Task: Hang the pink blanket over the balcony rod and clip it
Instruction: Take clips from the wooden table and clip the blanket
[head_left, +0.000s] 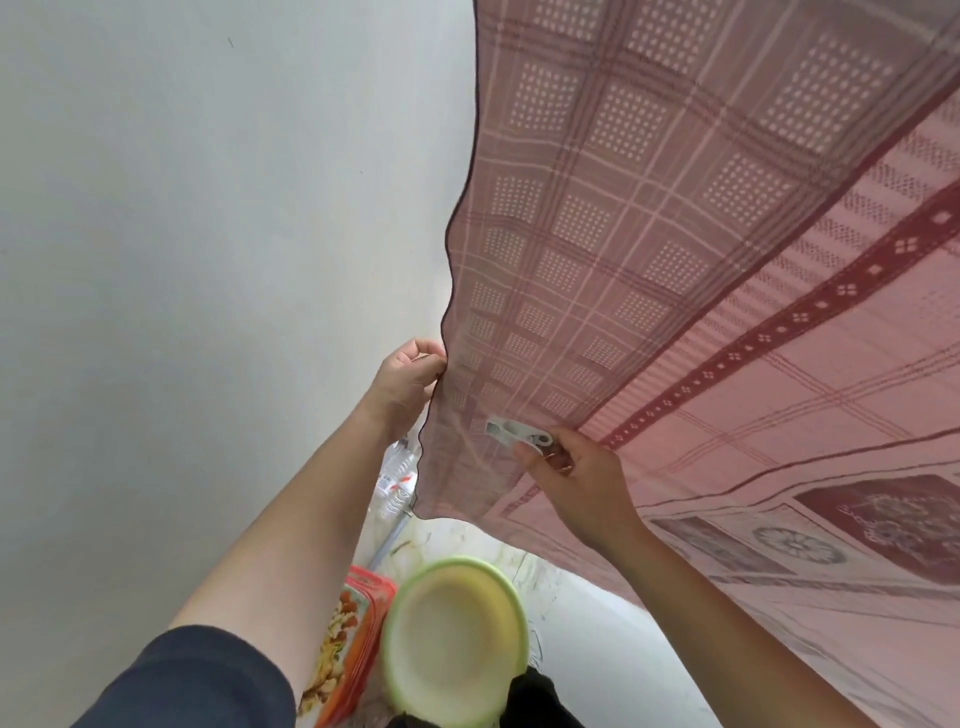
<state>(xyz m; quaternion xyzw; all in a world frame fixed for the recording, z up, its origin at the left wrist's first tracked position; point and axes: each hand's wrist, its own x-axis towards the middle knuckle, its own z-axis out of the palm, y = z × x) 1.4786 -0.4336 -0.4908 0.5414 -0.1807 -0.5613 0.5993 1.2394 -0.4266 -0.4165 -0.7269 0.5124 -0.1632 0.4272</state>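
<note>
The pink blanket (649, 249), checked with dotted squares and dark red bands, hangs across the upper right of the head view, folded double along a line where the rod lies hidden. My left hand (410, 379) pinches its dark left hem. Held in my right hand (582, 483) is a white clip (514, 434), whose jaws touch the blanket near the lower left corner.
A plain white wall (208, 260) fills the left side. Below my arms lie a green-rimmed yellow basin (457, 644), a red patterned container (348, 644) and clear plastic bottles (400, 483) on a pale floor.
</note>
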